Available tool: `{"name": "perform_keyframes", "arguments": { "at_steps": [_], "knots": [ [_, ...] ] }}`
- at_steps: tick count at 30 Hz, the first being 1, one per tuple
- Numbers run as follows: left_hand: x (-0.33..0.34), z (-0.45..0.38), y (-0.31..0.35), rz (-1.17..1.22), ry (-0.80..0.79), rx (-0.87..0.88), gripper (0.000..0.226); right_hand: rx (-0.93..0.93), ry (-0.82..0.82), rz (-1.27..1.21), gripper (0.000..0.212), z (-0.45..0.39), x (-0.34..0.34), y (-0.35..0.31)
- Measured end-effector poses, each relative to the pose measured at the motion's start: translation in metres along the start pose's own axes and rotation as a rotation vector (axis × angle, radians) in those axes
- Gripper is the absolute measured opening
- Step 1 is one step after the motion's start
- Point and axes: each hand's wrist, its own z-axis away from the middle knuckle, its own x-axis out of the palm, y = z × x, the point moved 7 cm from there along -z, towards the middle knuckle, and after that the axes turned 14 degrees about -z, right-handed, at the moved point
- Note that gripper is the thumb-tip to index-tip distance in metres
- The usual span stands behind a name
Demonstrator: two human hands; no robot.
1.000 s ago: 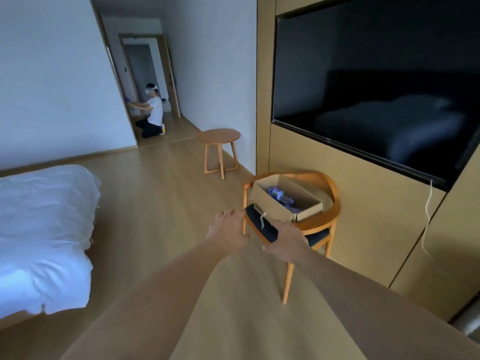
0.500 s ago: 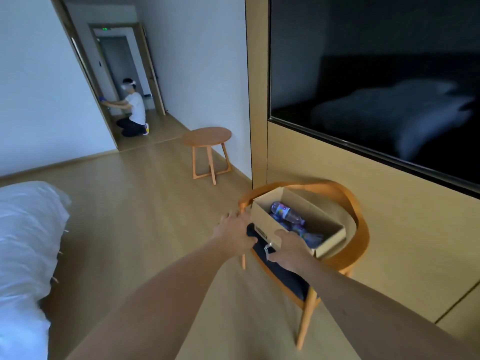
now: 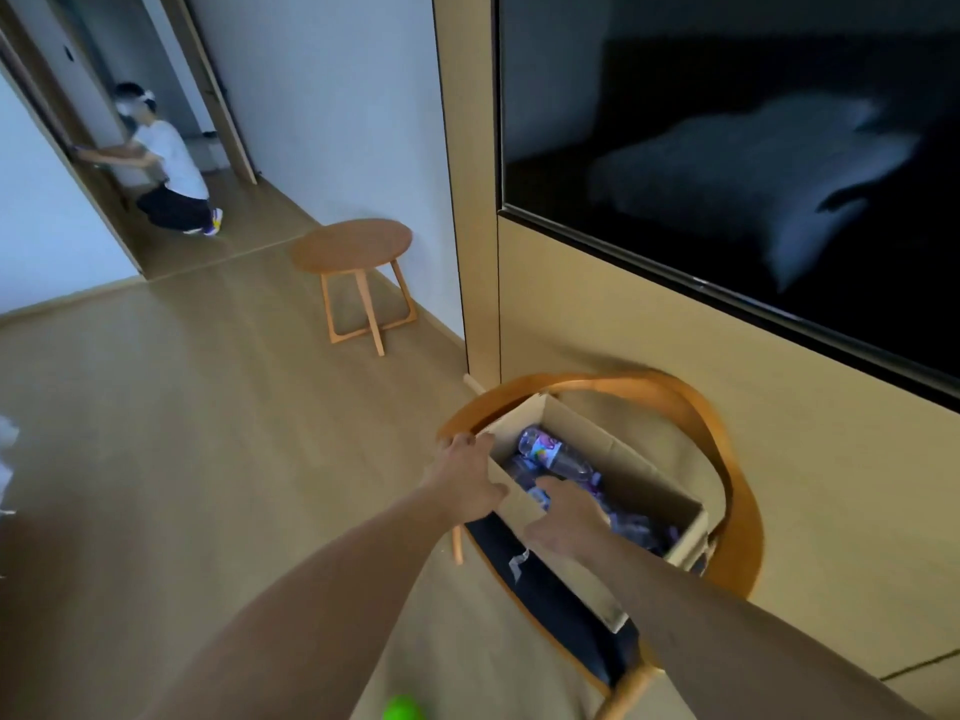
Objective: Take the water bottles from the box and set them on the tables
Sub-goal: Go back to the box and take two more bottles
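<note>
An open cardboard box (image 3: 649,491) rests on the dark seat of a round-backed wooden chair (image 3: 727,459). Several clear water bottles with purple labels (image 3: 550,454) lie inside it. My left hand (image 3: 462,475) lies against the box's near left corner, fingers spread. Over the box's near rim reaches my right hand (image 3: 566,517), fingers apart, just above the bottles; nothing is gripped in it. A small round wooden side table (image 3: 353,246) stands farther off by the wall.
A dark TV screen (image 3: 727,163) hangs on the wood-panelled wall right behind the chair. A person (image 3: 166,163) kneels in the doorway at the far left. White bedding (image 3: 5,459) shows at the left edge. A green object (image 3: 402,709) lies at the bottom.
I have come closer to the chair. My right hand has moved from the box's front wall over the rim into the box. My left hand has reached the box's corner.
</note>
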Motion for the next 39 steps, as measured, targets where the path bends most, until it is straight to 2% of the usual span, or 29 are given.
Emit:
{"name": "perform_keyframes", "arguments": {
  "at_steps": [8, 12, 17, 24, 27, 31, 39],
  "knots": [
    [0.039, -0.146, -0.015, -0.066, -0.122, 0.206, 0.061, 0.218, 0.032, -0.073, 0.063, -0.115, 0.017, 0.034],
    [0.062, -0.199, -0.018, -0.048, -0.230, 0.303, 0.049, 0.409, 0.081, -0.241, 0.073, -0.127, 0.024, 0.046],
    [0.075, -0.249, -0.008, 0.019, -0.304, 0.419, 0.045, 0.571, 0.175, -0.398, 0.071, -0.149, 0.016, 0.053],
    [0.113, -0.285, 0.017, -0.041, -0.407, 0.571, 0.054, 0.756, 0.235, -0.498, 0.036, -0.157, 0.029, 0.081],
    [0.129, -0.300, 0.032, -0.104, -0.437, 0.604, 0.066, 0.847, 0.287, -0.587, 0.049, -0.164, 0.029, 0.106],
    [0.154, -0.320, 0.055, -0.176, -0.445, 0.599, 0.063, 1.010, 0.504, -0.835, 0.050, -0.169, 0.031, 0.148],
    [0.205, -0.348, 0.085, -0.262, -0.490, 0.612, 0.076, 1.365, 0.750, -1.167, 0.065, -0.178, 0.054, 0.208]
  ]
}}
